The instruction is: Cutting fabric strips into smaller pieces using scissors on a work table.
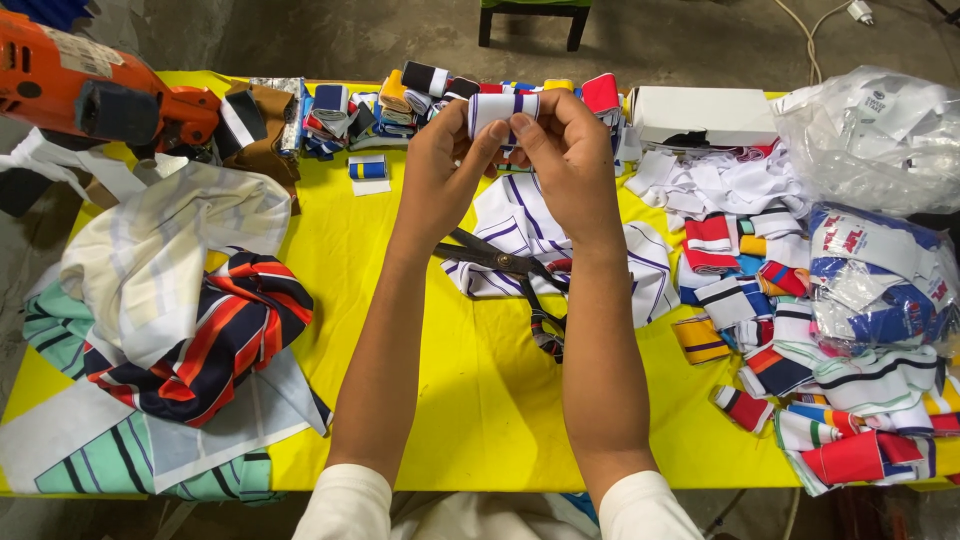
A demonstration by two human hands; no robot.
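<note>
Both of my hands are raised over the middle of a yellow table (440, 400). My left hand (440, 160) and my right hand (570, 150) together pinch a small folded white knit band with dark blue stripes (502, 105) between fingertips and thumbs. Below my wrists lies a white fabric piece with purple stripes (520, 225), and black scissors (505, 265) rest on top of it.
A heap of striped fabrics (190, 320) covers the left side. Folded coloured knit bands (400, 100) line the far edge, with more (800, 380) piled at right. An orange power tool (90, 90) sits far left. A white box (700, 115) and clear bags (880, 140) stand far right.
</note>
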